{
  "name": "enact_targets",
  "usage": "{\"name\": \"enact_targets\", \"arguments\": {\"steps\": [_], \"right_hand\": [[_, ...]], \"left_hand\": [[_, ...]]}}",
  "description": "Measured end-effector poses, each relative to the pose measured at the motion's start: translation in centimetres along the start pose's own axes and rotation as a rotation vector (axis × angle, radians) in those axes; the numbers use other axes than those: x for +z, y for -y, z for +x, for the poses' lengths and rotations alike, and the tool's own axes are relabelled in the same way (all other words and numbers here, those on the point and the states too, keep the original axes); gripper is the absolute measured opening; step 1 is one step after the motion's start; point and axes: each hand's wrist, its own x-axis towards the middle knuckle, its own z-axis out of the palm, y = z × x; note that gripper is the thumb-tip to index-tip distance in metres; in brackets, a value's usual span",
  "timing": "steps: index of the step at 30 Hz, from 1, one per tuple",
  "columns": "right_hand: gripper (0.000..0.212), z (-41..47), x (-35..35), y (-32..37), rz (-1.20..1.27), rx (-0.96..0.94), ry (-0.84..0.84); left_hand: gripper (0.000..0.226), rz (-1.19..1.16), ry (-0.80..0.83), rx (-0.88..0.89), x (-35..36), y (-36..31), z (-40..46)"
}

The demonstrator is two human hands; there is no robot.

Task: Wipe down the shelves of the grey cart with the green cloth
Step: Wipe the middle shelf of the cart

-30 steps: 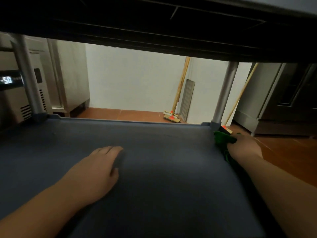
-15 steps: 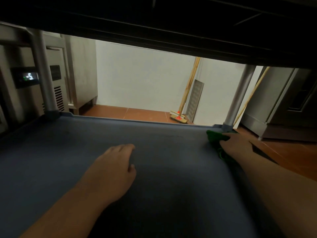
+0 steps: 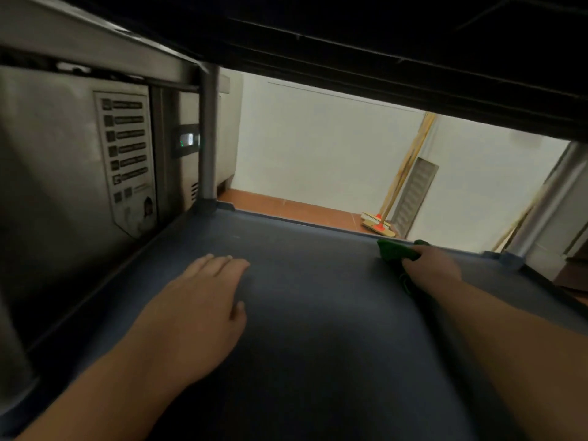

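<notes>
the view looks along a grey cart shelf (image 3: 318, 313) from its near edge, with the dark underside of the shelf above (image 3: 381, 43) filling the top; the left hand (image 3: 197, 313) lies palm down on the shelf at left of centre, fingers straight and close together, its grip clamped on nothing; the right hand (image 3: 432, 268) reaches to the far right part of the shelf, close to the far rim, its fingers curled round the green cloth (image 3: 394, 253), which is bunched against the shelf surface and trails back along the inner side of the wrist; a grey post (image 3: 208, 138) stands at the far left corner of the shelf and another post (image 3: 547, 198) at the far right; beyond the left side stands a steel appliance (image 3: 63, 154) with a label and a small lit display; past the far rim lie an orange tiled floor (image 3: 286, 208), a white wall, and a broom (image 3: 381, 222) leaning by a grey panel.
</notes>
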Motion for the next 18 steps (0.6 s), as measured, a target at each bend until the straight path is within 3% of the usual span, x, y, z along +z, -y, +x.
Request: {"name": "enact_targets", "arguments": {"steps": [9, 15, 18], "right_hand": [[0.033, -6.1, 5.9, 19.7, 0.162, -0.295, 0.095], [0.029, -10.0, 8.3, 29.0, 0.191, -0.44, 0.142], [0.028, -12.4, 9.2, 32.6, 0.248, -0.571, 0.203]], "left_hand": [[0.042, -0.081, -0.066, -0.323, -2.3, 4.0, -1.2], [0.068, -0.049, -0.041, -0.31, -2.5, 5.4, -2.3], [0.068, -0.049, -0.009, -0.349, -2.9, 5.5, -2.2]]}}
